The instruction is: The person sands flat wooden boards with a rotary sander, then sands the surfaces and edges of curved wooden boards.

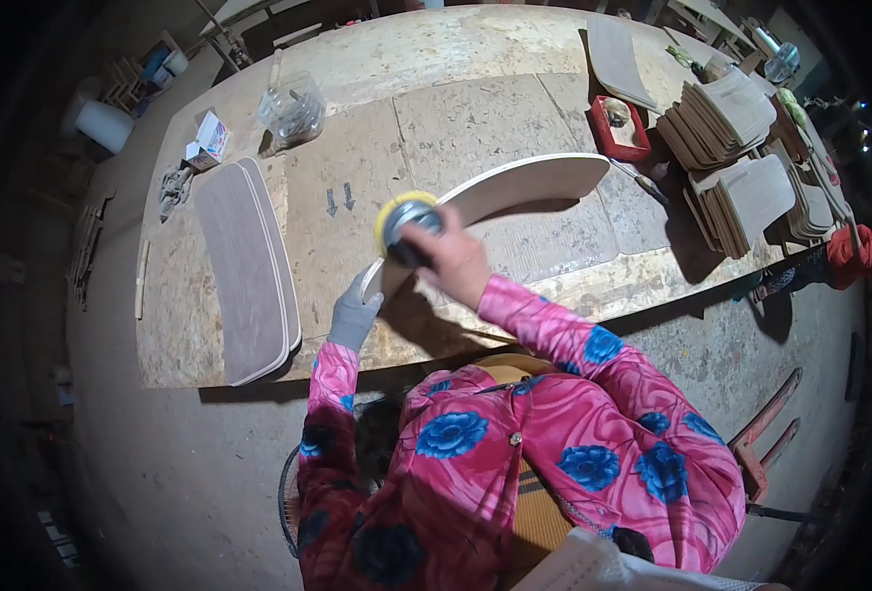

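Note:
My bare right hand [459, 262] is wrapped round a handheld sander [412, 219] with a yellow pad. The pad rests at the upper edge of a curved wooden panel [535, 182], which stands on its long edge on the table. My left hand [354, 317], in a grey glove, grips the near left end of that panel, with the fingers partly hidden behind it. To the left lies a small stack of similar curved panels [244, 271] with rounded corners.
The worktable [357, 128] carries a clear plastic container [292, 113], a small box [207, 143] and a grey cloth [174, 189] at left. At right are a red tray [635, 148], stacked panels [717, 118] and a lone panel [617, 61]. A red pallet jack [763, 443] stands on the floor.

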Demonstrator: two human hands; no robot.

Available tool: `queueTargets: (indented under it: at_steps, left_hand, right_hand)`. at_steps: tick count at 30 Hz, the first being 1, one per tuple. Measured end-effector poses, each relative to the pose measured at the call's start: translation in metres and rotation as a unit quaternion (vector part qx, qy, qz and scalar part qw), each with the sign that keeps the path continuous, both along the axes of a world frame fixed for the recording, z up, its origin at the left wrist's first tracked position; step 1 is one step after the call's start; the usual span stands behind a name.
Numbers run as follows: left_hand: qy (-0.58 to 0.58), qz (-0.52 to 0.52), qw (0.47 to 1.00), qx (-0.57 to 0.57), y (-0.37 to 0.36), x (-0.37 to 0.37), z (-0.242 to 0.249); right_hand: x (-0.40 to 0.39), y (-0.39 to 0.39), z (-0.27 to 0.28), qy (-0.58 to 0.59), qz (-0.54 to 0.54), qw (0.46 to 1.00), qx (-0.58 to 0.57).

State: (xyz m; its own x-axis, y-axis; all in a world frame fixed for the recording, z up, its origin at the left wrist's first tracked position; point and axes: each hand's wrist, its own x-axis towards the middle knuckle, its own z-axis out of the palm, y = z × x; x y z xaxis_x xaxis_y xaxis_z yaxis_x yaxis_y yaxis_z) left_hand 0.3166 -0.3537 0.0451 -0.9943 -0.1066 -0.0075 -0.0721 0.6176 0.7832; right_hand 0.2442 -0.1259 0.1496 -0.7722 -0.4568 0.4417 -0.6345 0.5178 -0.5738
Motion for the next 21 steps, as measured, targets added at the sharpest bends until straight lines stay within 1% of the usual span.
queueTargets:
  at_steps: [1,2,3,4,5,6,7,10,13,15,16,18,19,21]
  left_hand:
    - [0.027,-0.012,1.000,0.000,-0.004,-0.002,-0.012]
    - [0.054,-0.025,0.998,0.000,-0.008,-0.003,-0.023]
    - [0.053,-0.020,0.998,0.001,-0.007,-0.004,-0.022]
    - [0.010,-0.015,1.000,-0.020,-0.005,-0.006,-0.014]
    - [-0.034,-0.008,0.999,-0.041,-0.003,-0.005,-0.005]
    - [0.102,-0.027,0.994,-0.018,0.006,0.001,0.010]
    - [-0.010,0.007,1.000,0.015,0.008,0.003,0.021]
    - [-0.013,0.020,0.999,0.038,0.010,0.003,0.020]
    - [-0.003,0.024,0.998,0.059,0.014,0.004,0.024]
    - [0.000,0.024,0.998,0.058,0.014,0.002,0.017]
    - [-0.001,0.030,0.998,0.060,0.015,0.003,0.017]
    - [0.005,0.028,0.996,0.083,0.017,0.004,0.016]
    - [0.002,0.037,0.996,0.083,0.016,0.005,0.013]
    - [-0.005,0.028,0.997,0.074,0.015,0.004,0.008]
  right_hand:
    - [0.010,-0.007,0.004,-0.003,0.058,0.998,0.018]
    - [0.017,-0.014,0.003,0.018,0.068,0.997,0.014]
    - [0.021,-0.018,0.003,0.038,0.080,0.996,0.010]
    - [0.019,-0.015,0.008,0.010,0.082,0.996,0.023]
    - [0.013,-0.009,0.007,0.009,0.088,0.996,0.024]
    - [0.001,0.000,0.005,0.015,0.033,0.999,0.033]
    - [-0.012,0.010,0.004,0.020,-0.020,0.999,0.041]
    - [-0.069,0.062,0.004,0.033,-0.184,0.980,0.075]
    - [-0.116,0.102,0.036,-0.066,-0.345,0.926,0.141]
    - [-0.138,0.118,0.047,-0.079,-0.365,0.909,0.184]
    - [-0.149,0.121,0.044,-0.078,-0.359,0.911,0.187]
    - [-0.162,0.116,0.035,-0.037,-0.248,0.940,0.232]
    - [-0.152,0.097,0.042,-0.061,-0.226,0.944,0.234]
    - [-0.121,0.057,0.055,-0.070,-0.165,0.955,0.236]
